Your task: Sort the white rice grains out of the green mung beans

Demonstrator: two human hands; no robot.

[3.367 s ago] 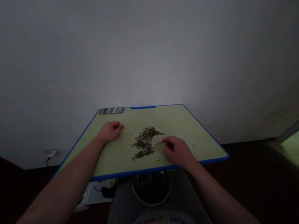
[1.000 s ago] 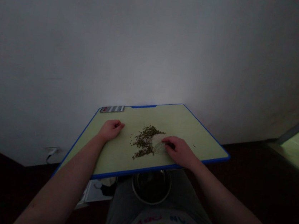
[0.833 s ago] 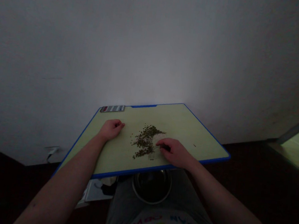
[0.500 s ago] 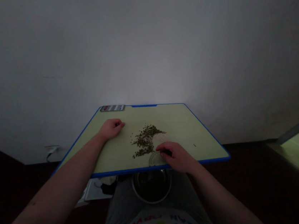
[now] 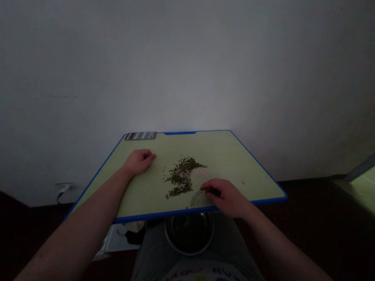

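Observation:
Dark green beans (image 5: 182, 175) lie in a loose heap on a pale yellow board (image 5: 153, 200) with a blue rim. Against their right side sits a small pile of whitish grains (image 5: 199, 174). My right hand (image 5: 223, 196) pinches a clear, curved piece with arc markings, which looks like a protractor (image 5: 197, 199), flat on the board near the front edge. My left hand (image 5: 138, 161) rests on the board left of the beans, fingers curled in, with nothing visible in it. Below the front edge, a metal bowl (image 5: 187, 252) sits between my legs, its inside dark.
A phone (image 5: 140, 135) with a lit screen lies at the board's far left corner. One small dark sliver (image 5: 243, 183) is on the right side. The board's far edge meets a white wall (image 5: 196, 60). A plugged-in cable (image 5: 63, 191) hangs at the lower left.
My right hand has swept the protractor left past the grains, then toward me to the front edge and slightly back right. A few beans moved to that edge. My left hand stays put.

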